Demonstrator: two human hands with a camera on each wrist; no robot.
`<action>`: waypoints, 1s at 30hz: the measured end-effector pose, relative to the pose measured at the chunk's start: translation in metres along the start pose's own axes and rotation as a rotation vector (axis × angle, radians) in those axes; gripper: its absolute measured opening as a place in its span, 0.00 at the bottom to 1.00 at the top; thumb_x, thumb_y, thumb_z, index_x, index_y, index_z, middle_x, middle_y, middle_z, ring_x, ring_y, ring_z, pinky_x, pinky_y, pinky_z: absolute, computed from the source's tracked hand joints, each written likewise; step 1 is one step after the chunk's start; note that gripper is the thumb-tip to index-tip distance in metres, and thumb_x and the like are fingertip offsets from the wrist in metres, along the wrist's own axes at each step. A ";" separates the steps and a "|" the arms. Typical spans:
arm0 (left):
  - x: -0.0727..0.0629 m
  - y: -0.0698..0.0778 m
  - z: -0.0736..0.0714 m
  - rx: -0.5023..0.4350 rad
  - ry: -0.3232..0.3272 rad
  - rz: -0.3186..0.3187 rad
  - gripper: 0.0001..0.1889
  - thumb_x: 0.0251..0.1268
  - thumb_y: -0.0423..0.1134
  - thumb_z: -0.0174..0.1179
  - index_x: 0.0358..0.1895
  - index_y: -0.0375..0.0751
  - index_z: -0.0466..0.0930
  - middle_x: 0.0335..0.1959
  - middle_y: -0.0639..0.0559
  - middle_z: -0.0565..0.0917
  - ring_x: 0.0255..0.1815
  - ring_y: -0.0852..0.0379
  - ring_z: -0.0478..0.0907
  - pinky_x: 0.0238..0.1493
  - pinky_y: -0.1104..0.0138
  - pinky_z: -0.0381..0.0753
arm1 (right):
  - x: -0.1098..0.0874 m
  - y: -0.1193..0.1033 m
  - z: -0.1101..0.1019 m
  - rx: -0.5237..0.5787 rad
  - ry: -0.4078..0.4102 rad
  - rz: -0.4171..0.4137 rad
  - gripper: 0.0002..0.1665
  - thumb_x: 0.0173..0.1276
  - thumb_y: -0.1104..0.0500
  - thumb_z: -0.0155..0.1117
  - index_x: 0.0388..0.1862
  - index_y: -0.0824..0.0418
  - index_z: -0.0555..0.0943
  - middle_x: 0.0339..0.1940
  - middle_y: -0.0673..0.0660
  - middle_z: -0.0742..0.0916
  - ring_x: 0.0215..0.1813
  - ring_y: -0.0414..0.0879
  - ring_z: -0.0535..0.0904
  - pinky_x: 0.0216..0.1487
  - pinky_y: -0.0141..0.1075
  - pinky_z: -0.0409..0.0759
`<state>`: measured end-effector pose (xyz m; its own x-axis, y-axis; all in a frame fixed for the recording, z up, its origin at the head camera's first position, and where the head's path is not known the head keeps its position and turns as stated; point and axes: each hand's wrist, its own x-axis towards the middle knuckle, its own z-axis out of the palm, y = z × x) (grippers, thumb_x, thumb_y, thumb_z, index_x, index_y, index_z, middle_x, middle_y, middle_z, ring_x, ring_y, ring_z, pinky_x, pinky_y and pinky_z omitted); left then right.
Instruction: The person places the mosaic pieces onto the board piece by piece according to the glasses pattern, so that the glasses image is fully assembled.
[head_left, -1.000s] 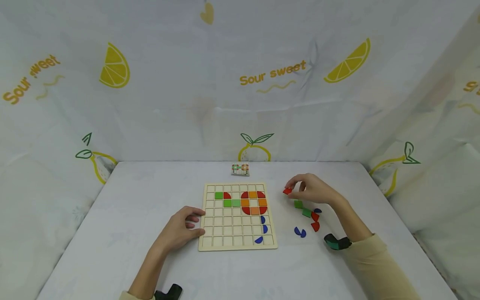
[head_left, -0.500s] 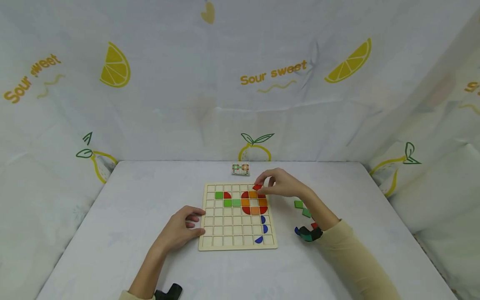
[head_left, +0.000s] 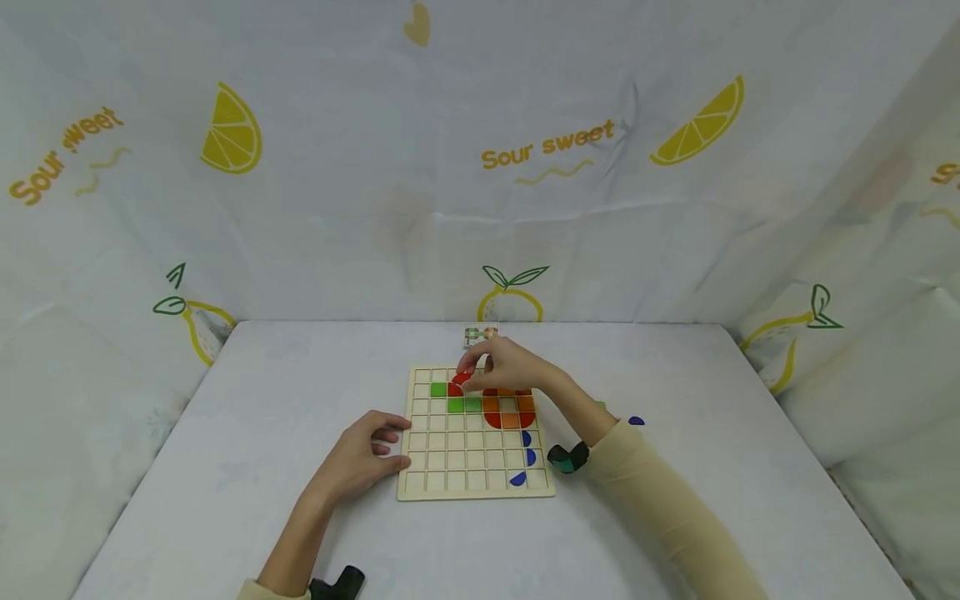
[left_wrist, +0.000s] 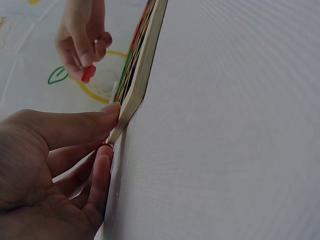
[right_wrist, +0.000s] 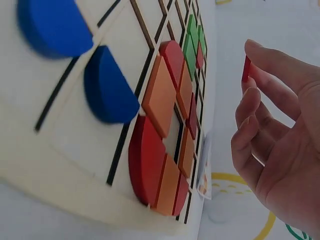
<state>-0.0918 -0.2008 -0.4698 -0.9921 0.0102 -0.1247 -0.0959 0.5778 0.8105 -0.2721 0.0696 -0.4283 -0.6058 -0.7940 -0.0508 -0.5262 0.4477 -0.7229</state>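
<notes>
My right hand [head_left: 510, 365] pinches a red rounded piece [right_wrist: 246, 69] between thumb and index finger. It hovers over the upper part of a pale wooden grid board [head_left: 435, 462], close to a red quarter-circle [head_left: 453, 389] lying in the grid. Green squares [head_left: 456, 405] sit beside that quarter-circle. Toward the right side, orange squares [head_left: 508, 421] and red quarter-circles form a ring, partly covered by the hand. My left hand [head_left: 360, 458] rests at the board's left edge, thumb and fingertips touching it, as the left wrist view also shows.
Blue half-circles [head_left: 531, 457] lie along the board's lower right. Behind the board is a small patterned card [head_left: 476, 335], partly hidden by the right hand. Right of the forearm lies a loose blue half-circle [head_left: 636, 421]; the sleeve [head_left: 637, 475] hides other loose pieces.
My right hand has carried the red piece leftward from the loose pieces, across the ring, to the board's upper left part. My left hand has stayed at the edge.
</notes>
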 end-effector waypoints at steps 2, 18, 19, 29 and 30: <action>0.000 0.001 -0.001 -0.001 -0.002 -0.001 0.26 0.58 0.32 0.81 0.60 0.45 0.86 0.53 0.48 0.86 0.51 0.55 0.83 0.57 0.60 0.85 | 0.008 -0.003 0.004 0.011 -0.018 -0.011 0.12 0.72 0.55 0.78 0.50 0.57 0.90 0.45 0.54 0.90 0.34 0.41 0.79 0.41 0.30 0.82; -0.001 0.000 -0.003 -0.020 -0.022 -0.006 0.26 0.59 0.33 0.81 0.61 0.45 0.85 0.55 0.48 0.86 0.53 0.55 0.84 0.57 0.64 0.85 | 0.052 -0.024 0.040 -0.135 -0.055 0.049 0.10 0.70 0.52 0.80 0.45 0.55 0.91 0.34 0.48 0.88 0.33 0.38 0.76 0.37 0.28 0.75; -0.001 0.000 -0.003 -0.020 -0.023 -0.007 0.26 0.59 0.33 0.81 0.61 0.45 0.85 0.56 0.48 0.87 0.53 0.55 0.84 0.57 0.64 0.85 | 0.053 -0.025 0.042 -0.156 -0.048 0.054 0.11 0.70 0.51 0.80 0.45 0.54 0.91 0.34 0.48 0.88 0.34 0.38 0.77 0.37 0.28 0.75; -0.001 -0.001 -0.004 -0.030 -0.025 -0.006 0.26 0.58 0.34 0.81 0.61 0.45 0.86 0.57 0.48 0.87 0.54 0.55 0.84 0.58 0.64 0.85 | 0.058 -0.030 0.047 -0.182 -0.050 0.075 0.10 0.71 0.52 0.79 0.48 0.53 0.92 0.43 0.49 0.92 0.41 0.39 0.80 0.43 0.28 0.78; 0.000 -0.001 -0.004 -0.030 -0.025 -0.005 0.26 0.58 0.34 0.81 0.61 0.45 0.86 0.57 0.48 0.87 0.54 0.55 0.84 0.57 0.64 0.85 | 0.058 -0.030 0.046 -0.168 -0.053 0.075 0.09 0.72 0.53 0.79 0.48 0.53 0.92 0.44 0.49 0.92 0.42 0.39 0.81 0.45 0.29 0.79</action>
<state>-0.0916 -0.2047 -0.4679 -0.9893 0.0280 -0.1431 -0.1039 0.5530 0.8267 -0.2637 -0.0086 -0.4412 -0.6173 -0.7742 -0.1395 -0.5759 0.5655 -0.5904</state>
